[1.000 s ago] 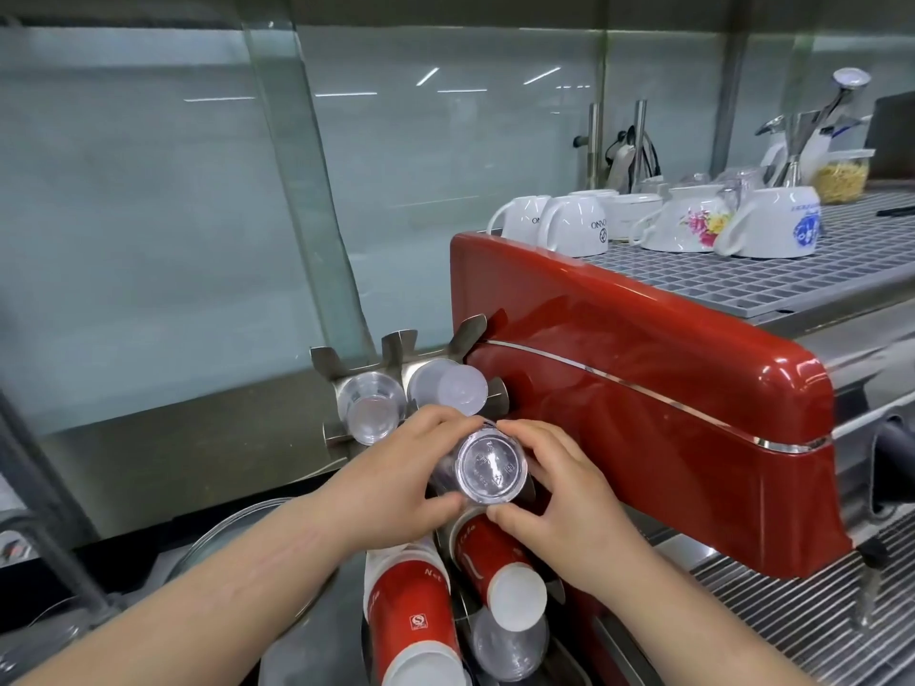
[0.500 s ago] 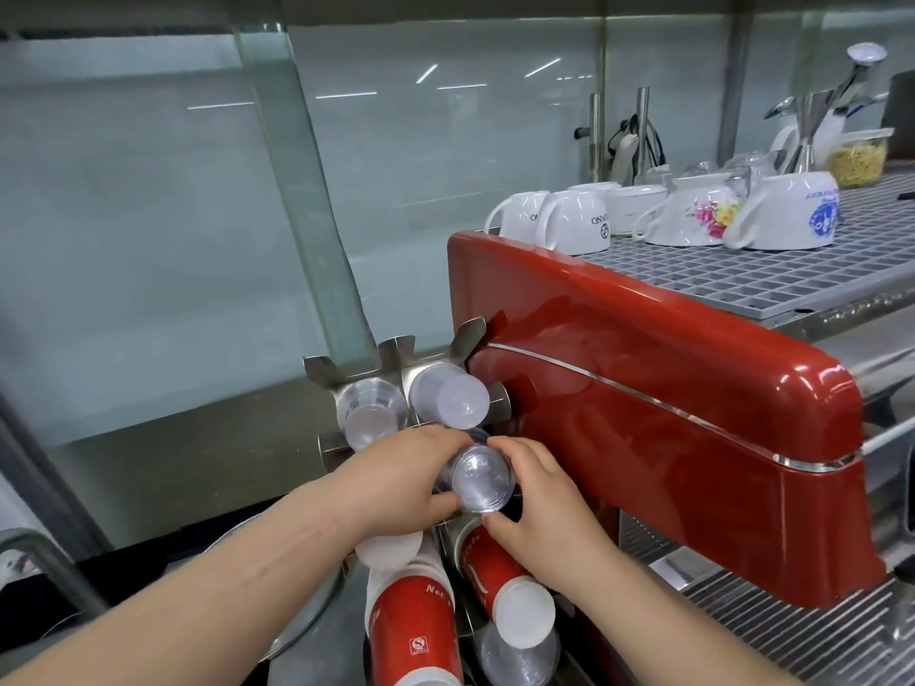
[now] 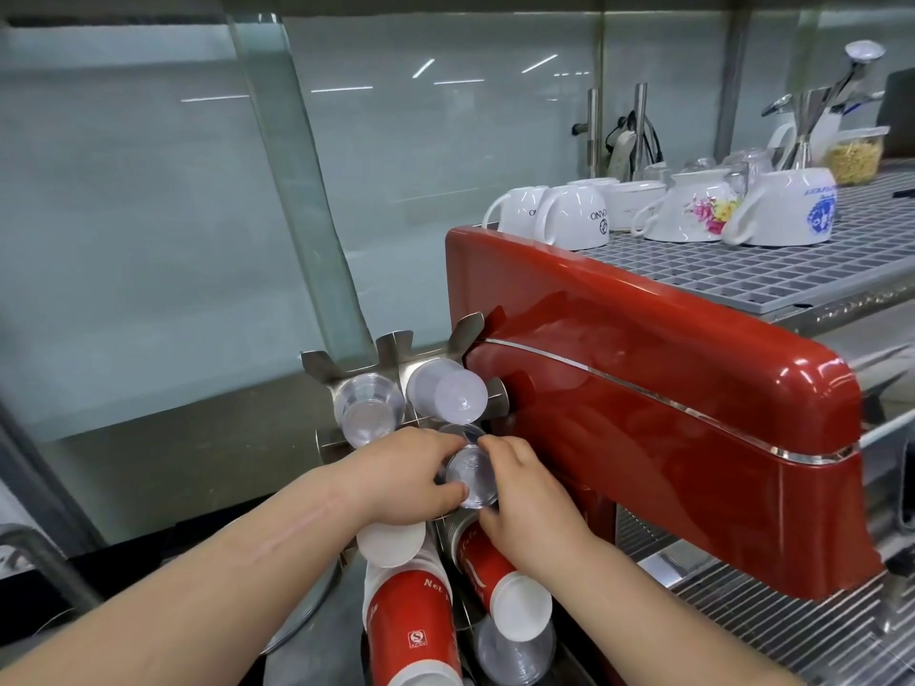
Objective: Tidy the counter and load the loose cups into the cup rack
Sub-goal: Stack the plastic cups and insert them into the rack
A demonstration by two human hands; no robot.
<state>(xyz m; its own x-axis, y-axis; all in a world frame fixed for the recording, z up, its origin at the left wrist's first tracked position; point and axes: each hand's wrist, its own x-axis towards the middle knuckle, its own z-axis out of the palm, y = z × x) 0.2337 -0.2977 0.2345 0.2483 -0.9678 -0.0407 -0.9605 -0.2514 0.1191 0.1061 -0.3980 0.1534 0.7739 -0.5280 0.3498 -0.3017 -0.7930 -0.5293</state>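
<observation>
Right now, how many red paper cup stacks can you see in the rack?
2: one red stack at the bottom under the left hand, another beside it under the right hand. Others may be hidden.

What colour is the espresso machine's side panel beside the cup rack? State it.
Glossy red espresso machine side panel, head view.

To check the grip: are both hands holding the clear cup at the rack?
Yes, the left hand and the right hand both pinch the clear cup at the cup rack.
</observation>
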